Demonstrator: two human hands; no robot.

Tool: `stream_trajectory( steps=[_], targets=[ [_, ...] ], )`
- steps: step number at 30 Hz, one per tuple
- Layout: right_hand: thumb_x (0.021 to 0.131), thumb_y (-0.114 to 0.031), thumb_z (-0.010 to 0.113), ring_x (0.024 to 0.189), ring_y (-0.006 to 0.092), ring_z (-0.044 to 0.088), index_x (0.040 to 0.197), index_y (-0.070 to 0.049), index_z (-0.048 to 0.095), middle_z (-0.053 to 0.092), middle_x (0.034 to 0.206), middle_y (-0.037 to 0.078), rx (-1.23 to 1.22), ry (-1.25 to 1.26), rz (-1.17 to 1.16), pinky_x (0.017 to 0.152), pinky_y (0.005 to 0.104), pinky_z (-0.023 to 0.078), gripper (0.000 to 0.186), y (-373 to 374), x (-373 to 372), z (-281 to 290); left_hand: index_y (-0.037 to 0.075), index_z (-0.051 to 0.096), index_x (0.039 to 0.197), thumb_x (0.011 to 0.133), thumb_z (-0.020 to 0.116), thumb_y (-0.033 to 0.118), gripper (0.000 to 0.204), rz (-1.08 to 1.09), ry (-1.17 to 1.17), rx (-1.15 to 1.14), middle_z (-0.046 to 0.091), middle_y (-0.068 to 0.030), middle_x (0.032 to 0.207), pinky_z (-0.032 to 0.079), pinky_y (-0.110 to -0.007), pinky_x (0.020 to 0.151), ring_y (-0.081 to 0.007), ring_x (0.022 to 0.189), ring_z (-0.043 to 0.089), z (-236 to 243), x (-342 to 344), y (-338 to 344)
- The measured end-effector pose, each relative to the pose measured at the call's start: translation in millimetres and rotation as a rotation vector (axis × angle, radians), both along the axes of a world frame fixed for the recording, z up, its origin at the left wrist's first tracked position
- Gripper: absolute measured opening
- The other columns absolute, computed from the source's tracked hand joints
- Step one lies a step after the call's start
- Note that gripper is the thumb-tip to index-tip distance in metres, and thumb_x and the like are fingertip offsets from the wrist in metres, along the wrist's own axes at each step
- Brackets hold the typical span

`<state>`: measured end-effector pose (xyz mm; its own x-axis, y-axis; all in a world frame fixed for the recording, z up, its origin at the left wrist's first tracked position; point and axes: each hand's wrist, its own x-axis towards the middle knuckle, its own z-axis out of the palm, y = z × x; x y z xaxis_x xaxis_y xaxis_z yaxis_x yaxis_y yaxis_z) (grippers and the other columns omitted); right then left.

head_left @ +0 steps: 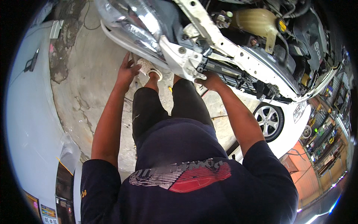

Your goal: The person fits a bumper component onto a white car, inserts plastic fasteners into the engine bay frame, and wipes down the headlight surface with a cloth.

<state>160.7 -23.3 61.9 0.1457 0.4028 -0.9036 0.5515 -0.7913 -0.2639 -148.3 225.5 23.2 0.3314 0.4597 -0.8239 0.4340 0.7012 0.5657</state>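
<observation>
A car with its front end stripped open stands before me, its clear headlight [140, 31] at the upper left. Below and beside the lamp sits a white corner bracket [181, 56], joined to a long white crossmember [238, 50]. My left hand [128, 72] hangs under the pale trim strip below the headlight, fingers apart and nothing visible in them. At the lower end of the bracket is my right hand [212, 81]; its fingertips reach in under the front structure and are hidden, so whether they grip anything does not show.
A yellowed plastic reservoir [255, 22] and a dark engine cover [311, 43] fill the engine bay. A pale car body [28, 97] borders the left side. A spoked wheel [268, 119] and cluttered shelves [328, 138] are at right. Cracked concrete [80, 100] lies underfoot.
</observation>
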Motion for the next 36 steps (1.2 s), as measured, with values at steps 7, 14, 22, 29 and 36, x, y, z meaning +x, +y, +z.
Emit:
stream_trajectory(
  steps=[7,14,22,29,36],
  targets=[
    [0.091,-0.048,0.071,0.127,0.0391,0.06,0.137,-0.006,0.063,0.064,0.135,0.025,0.182,-0.007,-0.28,0.106,0.0414,0.047,0.063,-8,11,-9,0.013,0.04,0.157,0.089,0.076,0.014,0.078,-0.342,0.282,0.069,0.049,-0.0288,0.15,0.05,-0.038,0.1,-0.033,0.13,0.057,18,-72,-12],
    [0.084,-0.025,0.082,0.108,0.0305,0.066,0.122,0.004,0.069,0.072,0.117,0.018,0.146,0.345,-0.629,0.098,0.038,0.049,0.049,-1,37,-32,0.009,0.046,0.153,0.089,0.073,0.013,0.07,-0.474,0.58,0.14,0.053,-0.0283,0.147,0.046,-0.04,0.108,-0.0339,0.134,0.056,85,-156,-6],
    [0.08,-0.024,0.084,0.108,0.0345,0.068,0.117,0.002,0.071,0.073,0.115,0.022,0.186,0.275,-0.412,0.097,0.0415,0.05,0.046,-1,42,-35,0.004,0.049,0.15,0.091,0.072,0.016,0.064,-0.537,0.674,0.145,0.053,-0.0297,0.147,0.048,-0.04,0.106,-0.0353,0.133,0.056,152,-145,-5],
    [0.083,-0.034,0.081,0.105,0.0355,0.067,0.116,0.004,0.07,0.071,0.116,0.024,0.174,0.205,-0.408,0.093,0.0427,0.051,0.052,4,39,-23,0.005,0.051,0.148,0.092,0.074,0.015,0.061,-0.519,0.574,0.127,0.056,-0.0289,0.143,0.048,-0.04,0.107,-0.0346,0.134,0.055,159,-111,-26],
    [0.083,-0.027,0.081,0.119,0.0305,0.061,0.128,0.01,0.061,0.066,0.13,0.023,0.143,0.274,-0.485,0.103,0.0396,0.046,0.061,7,30,-37,0.003,0.056,0.143,0.089,0.075,0.018,0.059,-0.484,0.448,0.198,0.062,-0.0235,0.139,0.049,-0.038,0.105,-0.0326,0.128,0.061,122,-87,-52]
  ],
)
